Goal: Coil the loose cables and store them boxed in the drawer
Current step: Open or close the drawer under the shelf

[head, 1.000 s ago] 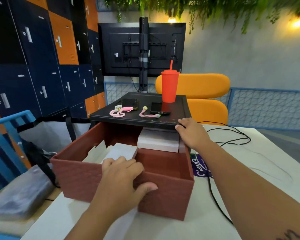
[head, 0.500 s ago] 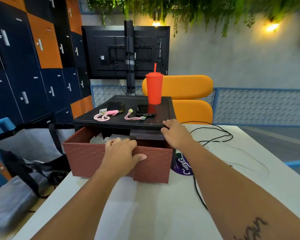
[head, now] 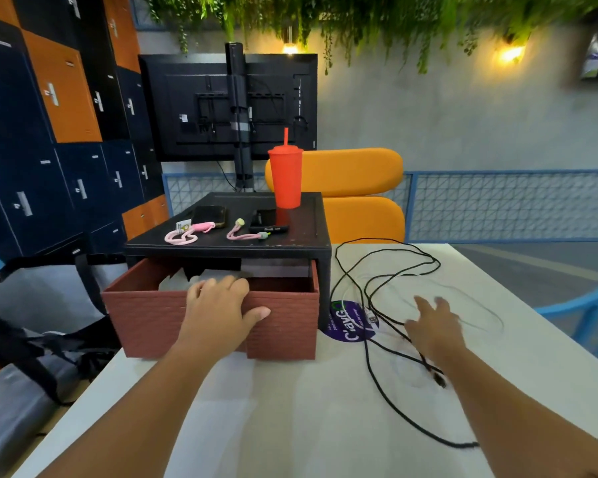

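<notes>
A red-brown drawer (head: 145, 319) sticks partly out of a black desktop stand (head: 311, 236). My left hand (head: 221, 312) grips the drawer's front rim, fingers hooked over the edge and thumb on the front. Pale boxes (head: 176, 282) show inside, mostly hidden under the stand. A loose black cable (head: 377, 384) sprawls in loops over the white table (head: 290, 426) to the right of the stand, with a thin white cable (head: 480, 305) beside it. My right hand (head: 435, 326), blurred, hovers with spread fingers over those cables and holds nothing.
On the stand are a red tumbler with a straw (head: 285, 177), two phones (head: 209, 215) and pink wrist straps (head: 182, 236). A purple sticker (head: 346, 322) lies by the stand's foot. A black-strapped bag (head: 49, 339) sits left of the table. An orange chair (head: 353, 198) stands behind.
The drawer went most of the way into the stand. My right hand left the stand's front corner and moved right, over the cables. My left hand stays on the drawer front.
</notes>
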{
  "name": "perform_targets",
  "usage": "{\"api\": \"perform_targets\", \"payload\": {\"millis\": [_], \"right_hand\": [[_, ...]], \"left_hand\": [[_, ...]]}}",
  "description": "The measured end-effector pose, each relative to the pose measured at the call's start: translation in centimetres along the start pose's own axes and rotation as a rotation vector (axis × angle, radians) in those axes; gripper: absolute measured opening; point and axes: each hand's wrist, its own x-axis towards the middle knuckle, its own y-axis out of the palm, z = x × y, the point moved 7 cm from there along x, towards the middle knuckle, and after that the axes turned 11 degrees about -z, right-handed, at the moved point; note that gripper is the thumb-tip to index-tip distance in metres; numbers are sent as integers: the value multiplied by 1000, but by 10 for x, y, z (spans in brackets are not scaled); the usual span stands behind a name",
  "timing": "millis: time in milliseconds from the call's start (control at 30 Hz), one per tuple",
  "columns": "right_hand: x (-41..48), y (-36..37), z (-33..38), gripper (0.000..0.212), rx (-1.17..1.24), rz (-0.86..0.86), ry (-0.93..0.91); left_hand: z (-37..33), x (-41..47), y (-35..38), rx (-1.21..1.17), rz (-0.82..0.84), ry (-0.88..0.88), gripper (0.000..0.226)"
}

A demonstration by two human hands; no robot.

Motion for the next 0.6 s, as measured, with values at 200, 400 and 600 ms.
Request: {"api": "perform_targets", "payload": {"millis": [200, 400, 600], "right_hand": [[-9, -10, -98, 59, -223, 91, 177], [-30, -25, -96, 34, -259, -139, 65], [-59, -33, -89, 30, -107, -145, 48]], "left_hand": [[0, -3, 4, -6, -16, 24, 46], [-3, -13, 7, 35, -8, -11, 66], [-20, -52, 17, -29, -37, -132, 100]]}}
